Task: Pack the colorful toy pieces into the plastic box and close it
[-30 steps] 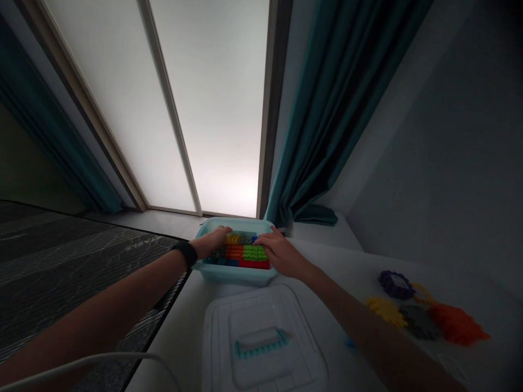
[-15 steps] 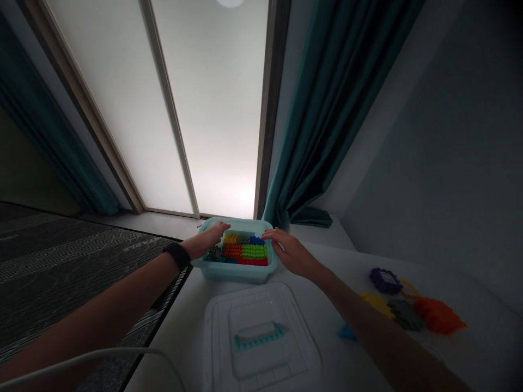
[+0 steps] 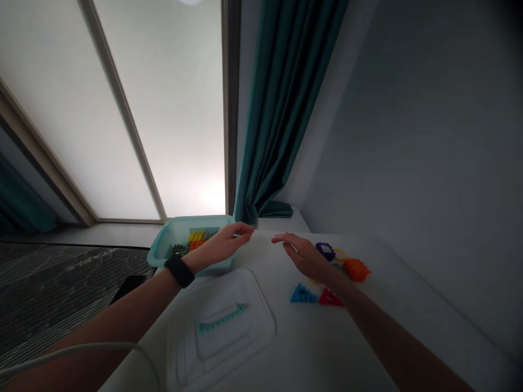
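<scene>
Teal curtain [image 3: 278,109] falls beside a white table [image 3: 408,326]. Both hands are open and empty: the left hand [image 3: 223,245] sits over a pale teal plastic bin [image 3: 163,245] with yellow and orange studded blocks [image 3: 196,240] left inside. The right hand [image 3: 304,256] is near a purple gear-shaped piece [image 3: 325,251]. A blue triangular piece [image 3: 302,294] and a red triangular piece [image 3: 330,298] lie out on the table, beside a white plastic lid [image 3: 229,348] with a teal handle [image 3: 220,321].

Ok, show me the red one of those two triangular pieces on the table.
It's the red triangular piece, lying next to the right forearm. The other, the blue triangular piece, lies to its left in the view.
</scene>
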